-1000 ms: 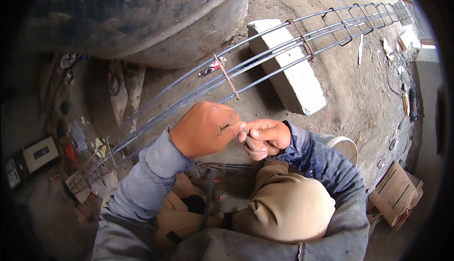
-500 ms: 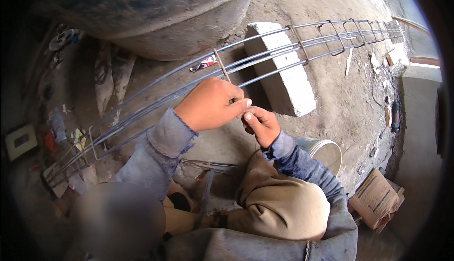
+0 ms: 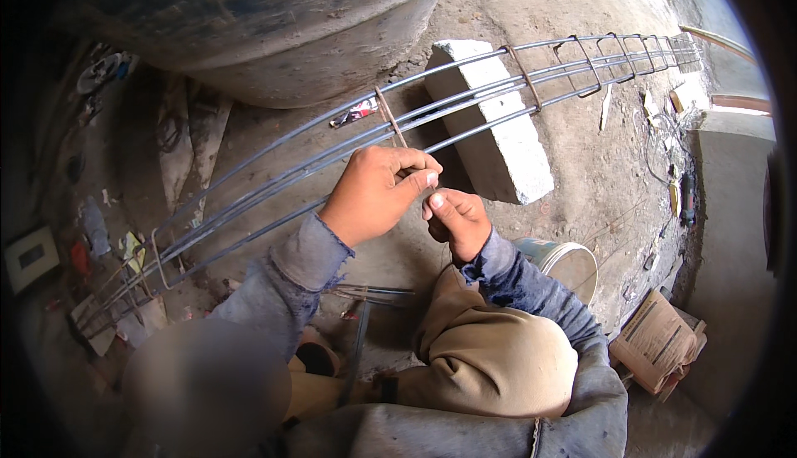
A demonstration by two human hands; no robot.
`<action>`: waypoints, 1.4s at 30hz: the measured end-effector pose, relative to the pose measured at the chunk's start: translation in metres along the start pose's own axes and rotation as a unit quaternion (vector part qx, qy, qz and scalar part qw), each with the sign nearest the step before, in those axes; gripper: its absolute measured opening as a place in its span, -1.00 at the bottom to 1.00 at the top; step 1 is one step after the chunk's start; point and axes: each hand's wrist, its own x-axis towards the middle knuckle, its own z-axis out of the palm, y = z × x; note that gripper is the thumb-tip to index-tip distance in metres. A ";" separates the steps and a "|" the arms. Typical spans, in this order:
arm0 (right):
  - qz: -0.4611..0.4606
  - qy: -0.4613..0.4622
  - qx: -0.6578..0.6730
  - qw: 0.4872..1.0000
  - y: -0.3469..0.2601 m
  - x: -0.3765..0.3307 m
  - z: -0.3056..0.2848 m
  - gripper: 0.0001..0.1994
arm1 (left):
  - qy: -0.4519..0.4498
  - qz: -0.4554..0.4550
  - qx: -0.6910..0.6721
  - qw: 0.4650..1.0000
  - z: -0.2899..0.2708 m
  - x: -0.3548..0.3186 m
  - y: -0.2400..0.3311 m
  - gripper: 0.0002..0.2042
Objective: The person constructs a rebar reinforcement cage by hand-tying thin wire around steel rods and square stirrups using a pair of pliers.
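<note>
Right above the rebar cage (image 3: 465,101), both hands have drifted lower, left hand (image 3: 374,194) and right hand (image 3: 457,221) each in a closed grip, pinching a thin tie wire (image 3: 422,185) between them.

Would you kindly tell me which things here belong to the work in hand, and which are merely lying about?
In use: rebar cage; left hand; right hand; white block under the cage.

Lying about: bucket; paper sack; dark drum.

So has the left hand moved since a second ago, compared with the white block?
Yes. The left hand has gone up onto the rebar cage and now sits closer to the white concrete block; the right hand stays just beside it.
</note>
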 end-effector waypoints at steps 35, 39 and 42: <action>-0.043 0.079 -0.130 0.987 0.015 0.068 -0.033 -0.76 | 0.147 0.197 0.299 0.922 -0.008 0.025 -0.014 -0.69; 0.011 0.053 -0.066 0.996 0.009 0.066 -0.027 -0.76 | 0.165 0.203 0.326 0.909 -0.008 0.028 -0.018 -0.72; 0.002 0.032 -0.055 0.998 0.010 0.066 -0.030 -0.76 | 0.156 0.180 0.311 0.920 -0.009 0.029 -0.019 -0.76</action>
